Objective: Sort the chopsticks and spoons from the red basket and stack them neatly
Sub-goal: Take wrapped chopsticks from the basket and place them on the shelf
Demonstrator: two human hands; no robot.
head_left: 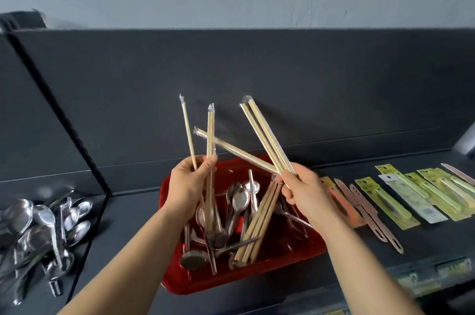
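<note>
Up above the red basket (257, 272), the left hand (187, 186) grips two wrapped chopstick pairs (210, 132) nearly upright, while the right hand (304, 192) pinches a fan of wrapped chopsticks (264, 134) leaning left. Inside the basket, spoons (240, 201) and loose chopsticks (259, 224) lie mixed. A spoon pile (38, 224) sits far left; packaged utensils (401, 201) line the right.

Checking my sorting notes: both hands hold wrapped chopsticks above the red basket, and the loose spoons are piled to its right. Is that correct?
No. The head view shows the spoon pile left of the red basket, not right. The left hand and right hand do hold wrapped chopsticks above it.
</note>
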